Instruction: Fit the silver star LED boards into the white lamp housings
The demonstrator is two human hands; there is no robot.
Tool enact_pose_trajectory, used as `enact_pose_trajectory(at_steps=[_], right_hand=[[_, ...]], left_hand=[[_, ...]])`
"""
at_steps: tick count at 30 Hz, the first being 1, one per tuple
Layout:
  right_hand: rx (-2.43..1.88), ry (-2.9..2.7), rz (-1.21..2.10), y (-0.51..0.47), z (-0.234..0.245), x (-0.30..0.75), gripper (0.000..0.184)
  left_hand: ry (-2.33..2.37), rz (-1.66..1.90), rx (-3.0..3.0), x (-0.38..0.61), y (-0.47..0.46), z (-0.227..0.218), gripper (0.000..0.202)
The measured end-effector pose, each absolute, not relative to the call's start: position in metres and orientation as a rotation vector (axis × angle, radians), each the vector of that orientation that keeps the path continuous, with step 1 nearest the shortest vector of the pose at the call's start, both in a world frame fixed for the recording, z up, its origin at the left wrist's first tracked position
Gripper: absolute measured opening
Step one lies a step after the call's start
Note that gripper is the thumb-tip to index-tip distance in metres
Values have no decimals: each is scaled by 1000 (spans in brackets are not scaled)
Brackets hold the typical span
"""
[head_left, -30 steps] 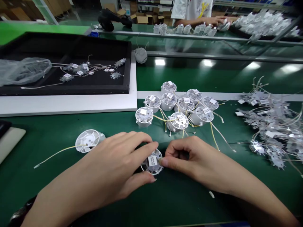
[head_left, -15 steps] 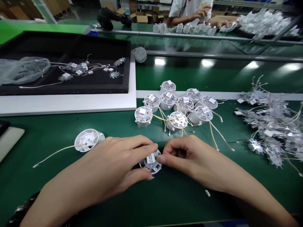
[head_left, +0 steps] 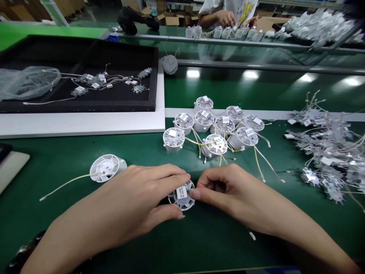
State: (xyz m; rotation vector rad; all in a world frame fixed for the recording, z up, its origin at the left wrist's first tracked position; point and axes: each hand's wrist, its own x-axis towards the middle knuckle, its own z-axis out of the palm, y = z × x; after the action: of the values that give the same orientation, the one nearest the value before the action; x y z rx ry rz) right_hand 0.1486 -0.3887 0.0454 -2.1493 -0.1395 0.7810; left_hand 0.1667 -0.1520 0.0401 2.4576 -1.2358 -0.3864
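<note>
My left hand (head_left: 151, 194) curls around a small white round fan housing (head_left: 186, 205), its fingers on the far side and its thumb on the near side. On top of that housing lies a toothed metal plate with a white printed label (head_left: 181, 192). My right hand (head_left: 219, 188) is closed in a pinch at the right edge of the plate; what sits between its fingertips is too small to make out. A white connector (head_left: 252, 236) pokes out below my right wrist. Left of my hands, another white fan housing (head_left: 106, 168) lies tilted, trailing a yellow-white wire.
Several white housings with labelled plates (head_left: 215, 145) stand grouped beyond my hands. A heap of toothed metal plates with wires (head_left: 327, 152) lies at right. A black tray (head_left: 114, 106) stands at back left. Across the bench, a person (head_left: 225, 17) handles small white parts.
My hands stay in nearly the same position on the housing. Across the bench, the other person's hands have moved inward and yellow strips show there.
</note>
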Motion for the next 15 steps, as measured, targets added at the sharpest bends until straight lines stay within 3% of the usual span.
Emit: enact_pose_trajectory(at_steps=[5, 9, 15], right_hand=[[-2175, -112, 790, -389, 45, 149, 28], [-2188, -143, 769, -391, 45, 150, 28], [-2266, -397, 651, -398, 49, 147, 15]], left_hand=[[-1237, -381, 2483, 167, -153, 38, 40], [-1220, -348, 2500, 167, -154, 37, 58], [-1264, -373, 2458, 168, -154, 36, 39]])
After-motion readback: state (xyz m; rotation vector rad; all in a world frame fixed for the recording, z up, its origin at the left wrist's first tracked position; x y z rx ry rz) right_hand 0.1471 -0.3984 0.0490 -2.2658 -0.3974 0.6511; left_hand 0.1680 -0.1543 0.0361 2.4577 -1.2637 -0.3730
